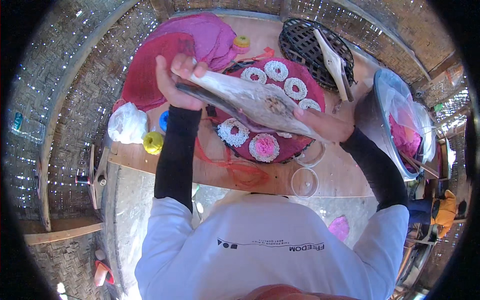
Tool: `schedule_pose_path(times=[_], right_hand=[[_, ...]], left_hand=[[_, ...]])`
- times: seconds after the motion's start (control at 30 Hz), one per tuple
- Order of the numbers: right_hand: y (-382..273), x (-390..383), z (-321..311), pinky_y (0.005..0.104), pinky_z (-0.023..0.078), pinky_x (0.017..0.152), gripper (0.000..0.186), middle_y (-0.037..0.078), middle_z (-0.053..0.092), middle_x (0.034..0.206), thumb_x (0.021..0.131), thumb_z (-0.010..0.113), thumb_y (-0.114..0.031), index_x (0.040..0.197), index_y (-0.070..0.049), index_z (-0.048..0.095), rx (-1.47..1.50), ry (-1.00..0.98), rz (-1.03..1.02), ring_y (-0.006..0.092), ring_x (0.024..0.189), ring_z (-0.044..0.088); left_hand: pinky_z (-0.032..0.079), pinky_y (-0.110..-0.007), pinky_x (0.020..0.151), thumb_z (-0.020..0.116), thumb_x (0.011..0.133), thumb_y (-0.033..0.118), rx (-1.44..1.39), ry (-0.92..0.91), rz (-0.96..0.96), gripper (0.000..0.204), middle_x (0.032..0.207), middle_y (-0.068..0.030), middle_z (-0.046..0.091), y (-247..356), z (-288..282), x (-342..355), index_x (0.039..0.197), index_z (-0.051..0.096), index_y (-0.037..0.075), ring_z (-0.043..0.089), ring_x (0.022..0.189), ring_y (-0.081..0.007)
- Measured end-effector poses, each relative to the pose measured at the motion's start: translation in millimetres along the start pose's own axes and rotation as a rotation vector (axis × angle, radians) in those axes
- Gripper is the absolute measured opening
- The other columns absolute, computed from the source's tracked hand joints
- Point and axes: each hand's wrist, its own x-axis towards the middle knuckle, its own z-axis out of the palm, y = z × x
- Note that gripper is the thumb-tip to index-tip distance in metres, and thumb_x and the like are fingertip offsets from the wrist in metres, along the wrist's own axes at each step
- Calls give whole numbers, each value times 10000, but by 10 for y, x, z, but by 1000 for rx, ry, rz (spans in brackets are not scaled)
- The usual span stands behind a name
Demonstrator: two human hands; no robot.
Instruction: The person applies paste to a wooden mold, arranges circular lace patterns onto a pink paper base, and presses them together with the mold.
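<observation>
My left hand (182,85) grips one end of a long pale wooden tool (250,95) with a darker second bar along its lower side, held at a slant across my view. My right hand (327,125) holds its other end. Beneath it a round tray lined with magenta cloth (307,80) bears several white lacy rings (276,70), partly hidden by the tool, and a pink-centred one (264,147). Some purplish material (255,126) shows along the tool's lower edge.
A black woven basket (295,42) carries another wooden tool (330,60). Pink cloths (190,32), a white bag (127,122), yellow rolls (153,142), red string (240,170) and a clear hoop (304,182) lie on the table (350,172). A tub with pink material (402,125) stands right.
</observation>
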Motion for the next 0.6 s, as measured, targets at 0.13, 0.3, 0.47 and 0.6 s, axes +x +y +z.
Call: schedule_pose_path(times=[0.13,0.3,0.47,0.6], right_hand=[[29,282,19,253,447,720,607,64,572,985,912,291,-500,1190,17,444,175,-93,56,124,824,545],[104,450,36,203,421,524,691,34,536,772,839,312,-636,1055,-25,554,162,-166,127,84,632,484],[21,533,108,205,362,435,676,32,524,719,838,319,-633,1005,-27,566,157,-161,160,77,567,474],[6,508,68,215,335,418,689,46,535,659,823,345,-645,944,-12,587,135,-191,160,84,506,459]], left_hand=[[411,-330,683,411,884,432,124,57,46,362,630,51,484,201,-94,-31,639,445,167,491,707,-154],[401,-297,646,463,872,372,112,221,135,349,578,37,439,175,-312,-262,600,419,158,466,651,-157],[395,-288,637,461,873,368,63,161,128,349,569,39,429,236,-303,-320,596,409,161,459,640,-152],[397,-306,644,453,857,421,80,330,181,372,549,17,441,220,-303,-377,596,448,155,448,598,-181]])
